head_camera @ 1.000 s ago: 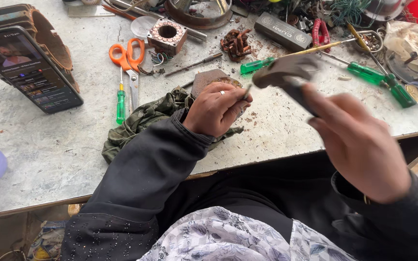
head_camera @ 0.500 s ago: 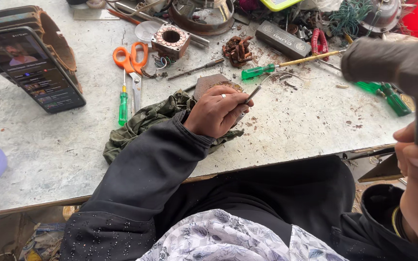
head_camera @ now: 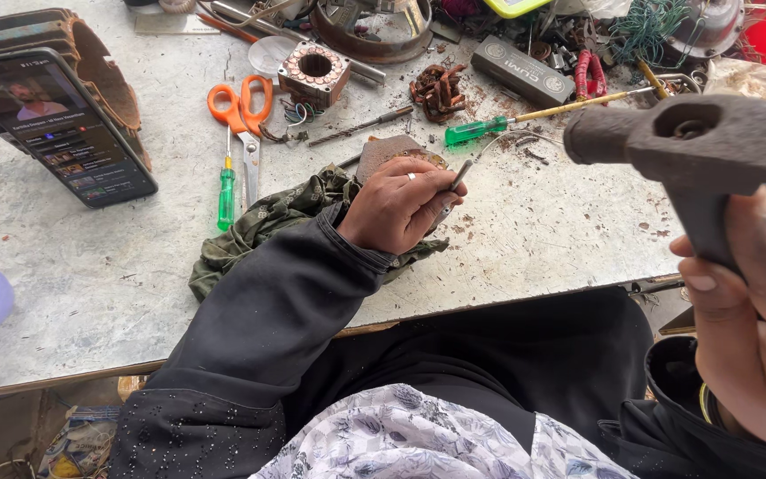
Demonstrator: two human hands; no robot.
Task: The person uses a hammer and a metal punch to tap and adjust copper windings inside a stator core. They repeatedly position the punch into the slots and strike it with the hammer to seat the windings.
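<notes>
My left hand (head_camera: pixel 398 206) rests on the worn white table (head_camera: pixel 90 266) and grips a thin metal punch (head_camera: pixel 456 179), its tip pointing up and to the right. Under that hand lie a rusty flat metal piece (head_camera: pixel 383 151) and a crumpled olive cloth (head_camera: pixel 268 222). My right hand (head_camera: pixel 746 310) is raised close to the camera at the right edge, shut on the handle of a dark rusty hammer (head_camera: pixel 693 142), whose head hangs high above the table's right side.
A phone (head_camera: pixel 55 129) leans at the far left. Orange scissors (head_camera: pixel 239 106), a small green screwdriver (head_camera: pixel 226 191), a long green-handled screwdriver (head_camera: pixel 525 117), a wound motor stator (head_camera: pixel 315 73), copper scraps (head_camera: pixel 438 90) and a grey block (head_camera: pixel 520 71) crowd the back.
My right hand has lifted the hammer up and to the right, closer to the camera. The left hand has stayed in place on the cloth with the punch.
</notes>
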